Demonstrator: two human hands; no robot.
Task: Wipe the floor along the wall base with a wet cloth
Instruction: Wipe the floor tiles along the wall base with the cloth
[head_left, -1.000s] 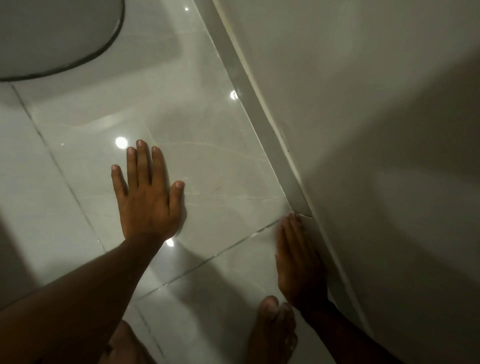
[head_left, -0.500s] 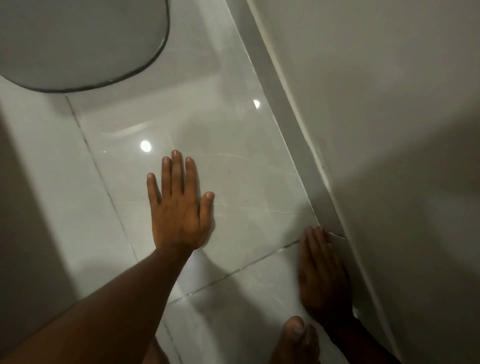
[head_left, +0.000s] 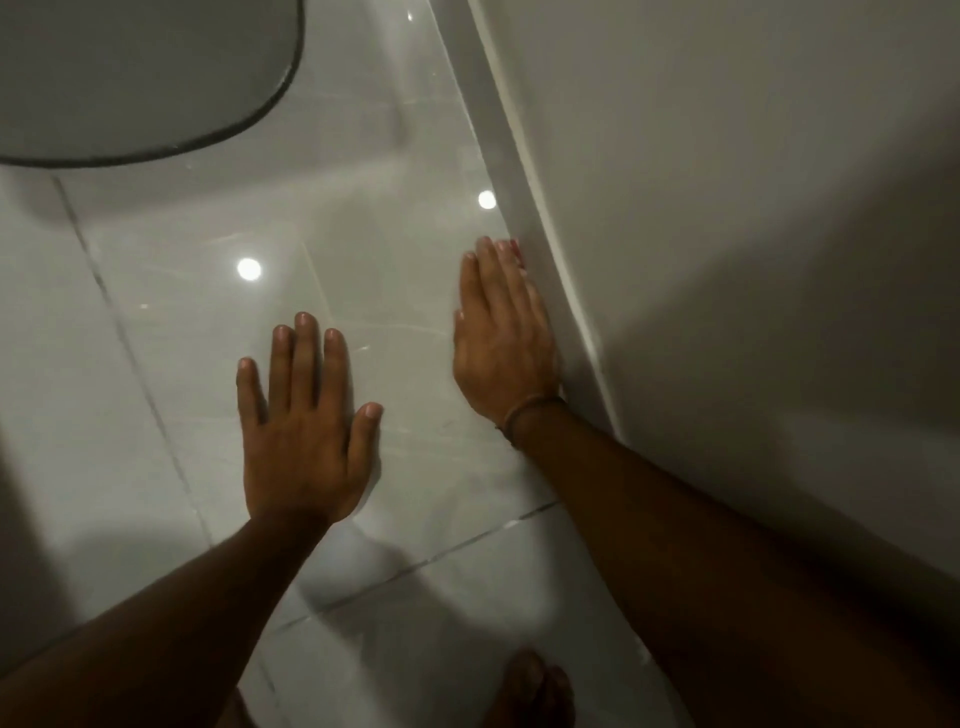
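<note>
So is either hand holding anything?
Left hand lies flat and empty. Right hand presses flat by the skirting; a cloth underneath cannot be told.

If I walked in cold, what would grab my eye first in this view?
Two bare hands flat on a glossy tiled floor: the left hand mid-tile, the right hand pressed along the skirting at the wall's foot. Bright lamp reflections dot the tiles, and a dark-rimmed grey mat lies far left.

A grey rounded mat (head_left: 130, 73) with a dark edge lies at the upper left. Bright round light reflections (head_left: 249, 269) shine nearby. A bare foot (head_left: 530, 691) shows at the bottom edge.
</note>
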